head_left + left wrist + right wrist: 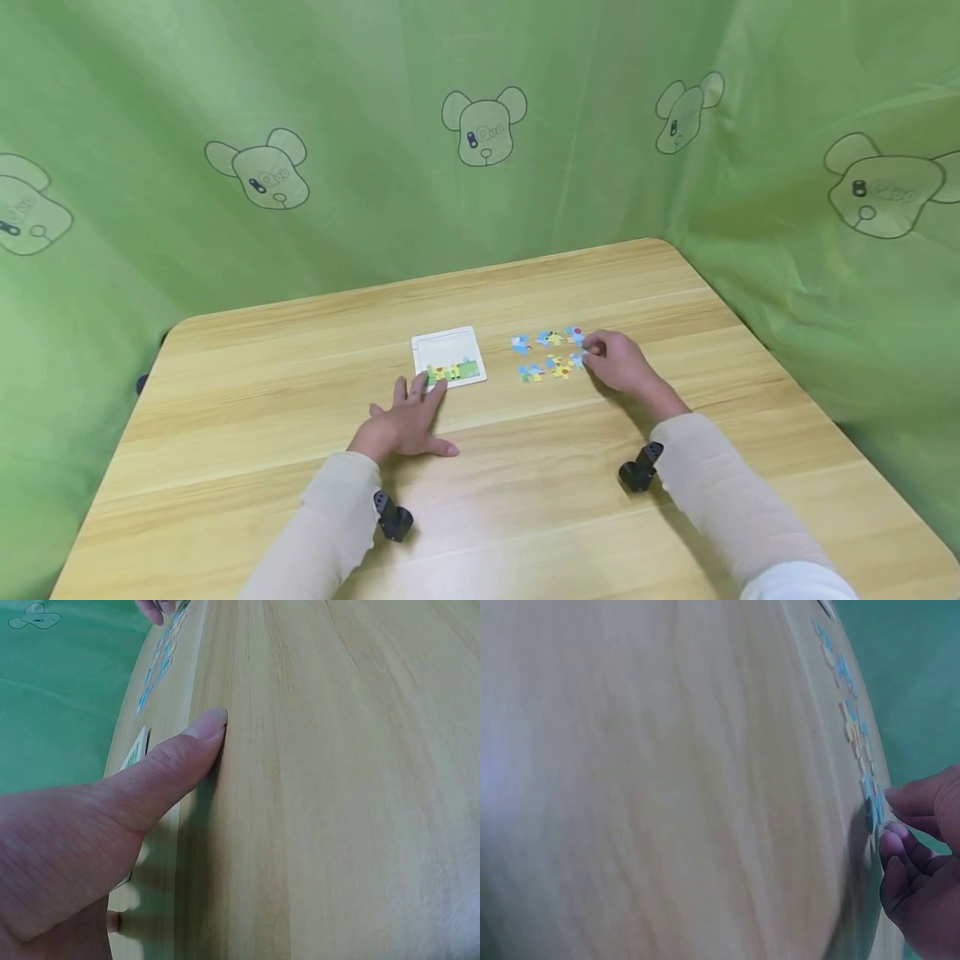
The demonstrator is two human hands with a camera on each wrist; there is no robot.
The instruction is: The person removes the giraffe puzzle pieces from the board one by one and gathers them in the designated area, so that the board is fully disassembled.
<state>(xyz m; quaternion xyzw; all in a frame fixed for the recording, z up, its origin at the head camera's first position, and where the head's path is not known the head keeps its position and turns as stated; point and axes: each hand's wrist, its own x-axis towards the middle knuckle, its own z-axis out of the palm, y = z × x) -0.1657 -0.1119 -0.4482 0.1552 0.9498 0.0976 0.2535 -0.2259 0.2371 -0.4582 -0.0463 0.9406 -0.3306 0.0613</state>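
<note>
My left hand (408, 423) lies with fingers spread at the near edge of a white puzzle tray (480, 379). Its fingertips touch that edge, and the thumb (176, 761) points sideways over the table. A strip of joined green and yellow pieces (467, 369) fills the tray's near side; the rest of its inside is pale. To the right, my right hand (621, 364) reaches down at the right end of the loose puzzle pieces (558, 367). A gap shows between its bent index finger and thumb, close beside a blue piece (869, 787).
Several loose blue and yellow pieces lie in two rough rows right of the tray, such as a blue one (521, 343) at the left end. The wooden table (525, 500) ends at a green curtain (375, 208) behind and at the sides. A small black camera sits on each wrist.
</note>
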